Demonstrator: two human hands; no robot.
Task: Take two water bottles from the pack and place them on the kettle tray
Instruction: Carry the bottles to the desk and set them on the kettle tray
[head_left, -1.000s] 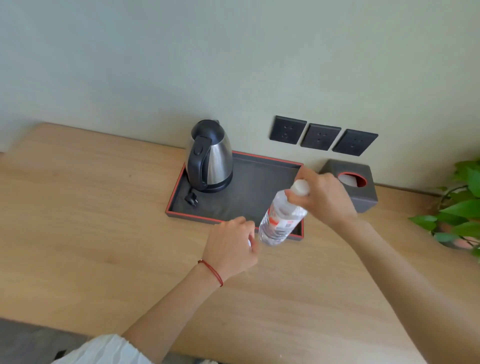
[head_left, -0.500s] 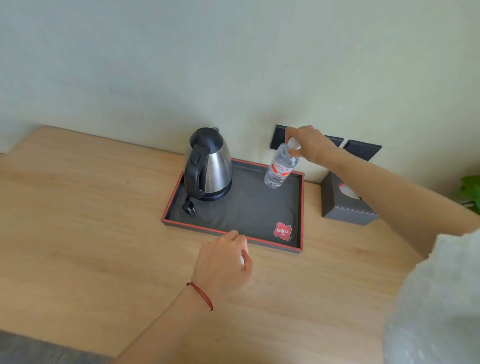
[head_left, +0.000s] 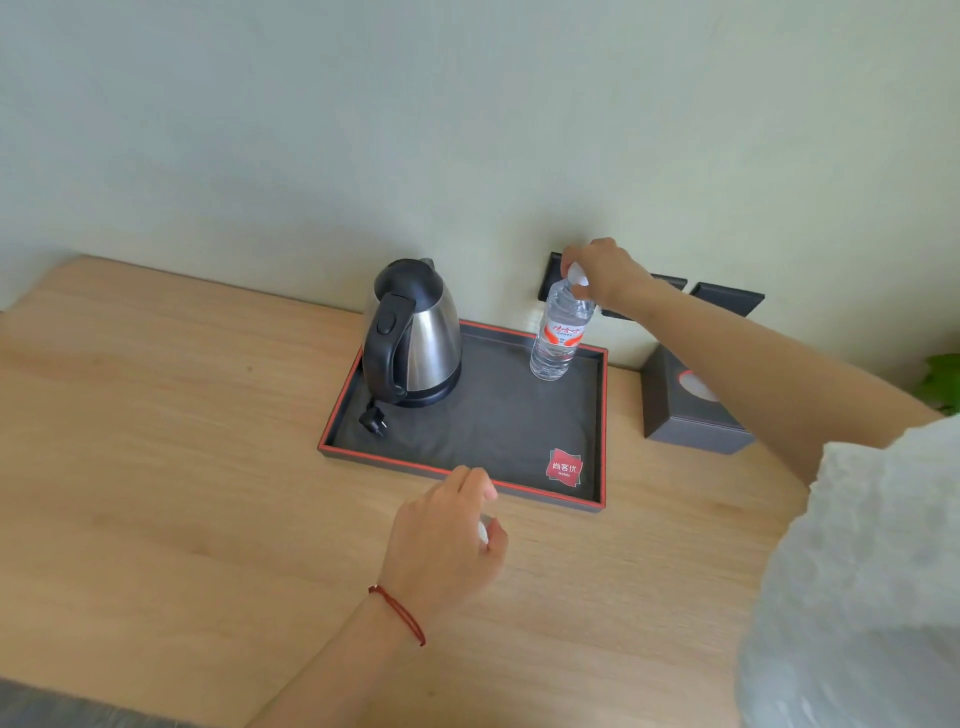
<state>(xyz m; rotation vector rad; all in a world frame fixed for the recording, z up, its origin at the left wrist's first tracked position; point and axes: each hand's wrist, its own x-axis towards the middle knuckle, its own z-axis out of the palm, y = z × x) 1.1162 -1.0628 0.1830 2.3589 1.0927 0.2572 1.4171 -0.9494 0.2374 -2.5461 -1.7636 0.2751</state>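
Observation:
A clear water bottle (head_left: 558, 338) with a red label stands upright in the far right corner of the dark, red-rimmed kettle tray (head_left: 457, 472). My right hand (head_left: 602, 273) grips its white cap from above. The steel kettle (head_left: 421, 338) stands at the tray's far left, with its plug (head_left: 374, 421) lying in front of it. My left hand (head_left: 441, 540) hovers over the table just in front of the tray's near rim. It is closed around something with a white cap showing between the fingers. The rest of that object is hidden under the hand.
A dark tissue box (head_left: 675, 415) stands right of the tray against the wall. Black wall sockets (head_left: 727, 299) sit behind the bottle. Green plant leaves (head_left: 943, 382) show at the right edge. The wooden table (head_left: 156, 441) stretches to the left and towards me.
My right hand carried the bottle from over the tray's near right edge to its far right corner and stood it upright. My left hand has stayed in front of the tray.

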